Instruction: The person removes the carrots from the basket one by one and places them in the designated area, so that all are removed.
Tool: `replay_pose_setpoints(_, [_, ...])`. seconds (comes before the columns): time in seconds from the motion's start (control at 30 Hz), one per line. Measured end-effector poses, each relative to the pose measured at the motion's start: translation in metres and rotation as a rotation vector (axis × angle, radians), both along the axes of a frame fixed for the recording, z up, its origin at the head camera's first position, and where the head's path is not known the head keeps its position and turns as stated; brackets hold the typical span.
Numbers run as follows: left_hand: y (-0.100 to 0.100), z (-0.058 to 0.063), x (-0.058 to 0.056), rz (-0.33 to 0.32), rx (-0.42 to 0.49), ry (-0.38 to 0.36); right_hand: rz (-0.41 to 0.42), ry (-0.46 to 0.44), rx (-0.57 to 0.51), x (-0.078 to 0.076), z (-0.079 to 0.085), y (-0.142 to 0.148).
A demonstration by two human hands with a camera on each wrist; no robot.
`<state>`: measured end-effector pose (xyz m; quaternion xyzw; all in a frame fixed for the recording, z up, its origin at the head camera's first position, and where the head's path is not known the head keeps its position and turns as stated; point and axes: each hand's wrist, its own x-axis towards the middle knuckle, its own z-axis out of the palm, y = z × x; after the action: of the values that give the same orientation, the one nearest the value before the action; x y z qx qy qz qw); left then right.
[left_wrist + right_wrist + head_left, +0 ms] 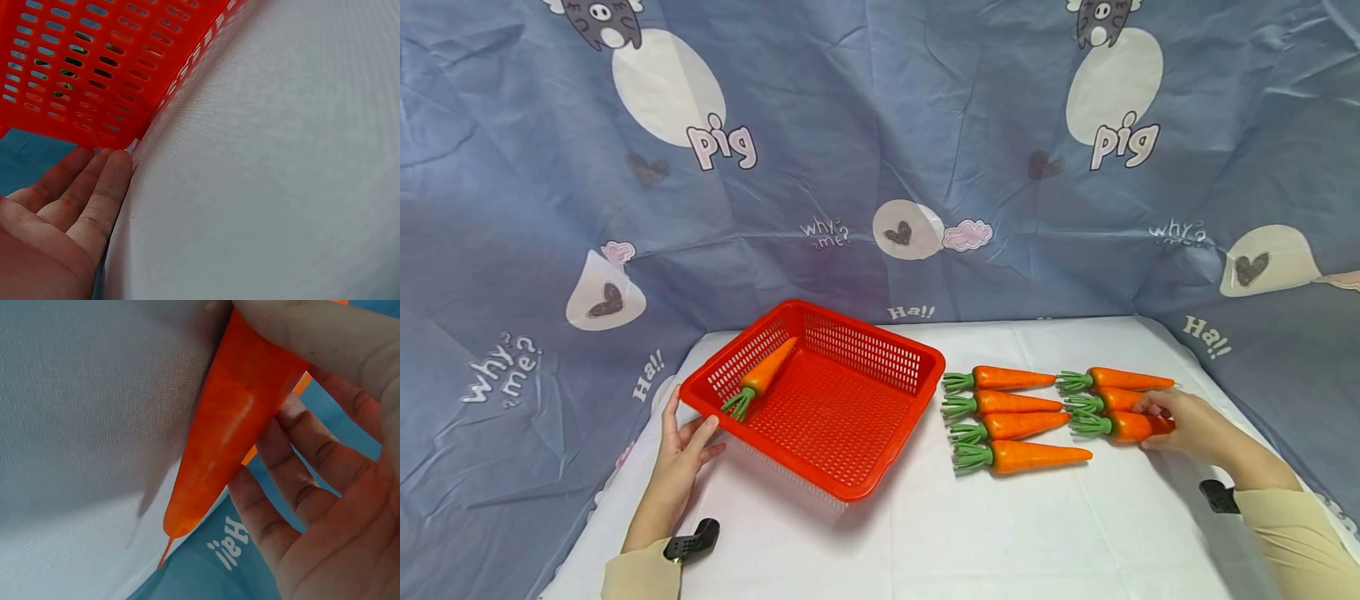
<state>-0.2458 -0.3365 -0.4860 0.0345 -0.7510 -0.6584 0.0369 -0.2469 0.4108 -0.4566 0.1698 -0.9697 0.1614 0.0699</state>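
Observation:
A red perforated plastic basket (820,454) sits at the left of the table, with one orange carrot (767,372) lying inside along its left wall. My left hand (679,454) is at the basket's left corner; in the left wrist view its extended fingers (103,194) touch the basket's lower edge. At the right, my right hand (1191,425) holds the nearest carrot (1129,427) of a short column, its thumb on one side and fingers on the other. The right wrist view shows that carrot's tapered end (212,462) pointing out from the hand.
Several carrots, including a front one (1037,456), lie stacked in a column between basket and right hand, green tops leftward. Behind the held carrot lie two more, the farthest (1127,380) at the back. A white cloth (962,542) covers the table; a blue printed curtain (820,167) surrounds it.

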Motion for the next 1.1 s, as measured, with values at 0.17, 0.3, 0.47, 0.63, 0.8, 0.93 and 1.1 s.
replay_pose_setpoints(0.17, [0.0, -0.001, 0.0, -0.003, -0.004, -0.005, 0.004, 0.002, -0.002, 0.001, 0.001, -0.002])
replay_pose_setpoints(0.3, [-0.001, -0.002, 0.0, -0.004, -0.006, -0.007, -0.001, -0.014, -0.001, 0.002, 0.003, -0.003])
replay_pose_setpoints(0.47, [0.0, -0.002, 0.001, -0.001, -0.001, 0.005, 0.008, -0.007, -0.015, 0.002, 0.002, -0.003])
replay_pose_setpoints(0.63, [-0.001, -0.003, 0.0, 0.004, -0.008, 0.0, 0.026, 0.022, -0.019, 0.003, 0.003, -0.004])
replay_pose_setpoints(0.8, [-0.001, -0.003, 0.0, 0.005, -0.005, 0.002, 0.017, -0.019, -0.022, 0.003, 0.011, -0.006])
replay_pose_setpoints(0.93, [-0.001, -0.002, 0.0, 0.002, -0.002, -0.004, 0.005, -0.068, -0.025, 0.003, 0.018, -0.007])
replay_pose_setpoints(1.1, [-0.001, -0.001, 0.0, -0.002, -0.008, -0.004, 0.012, -0.096, -0.036, 0.003, 0.022, -0.008])
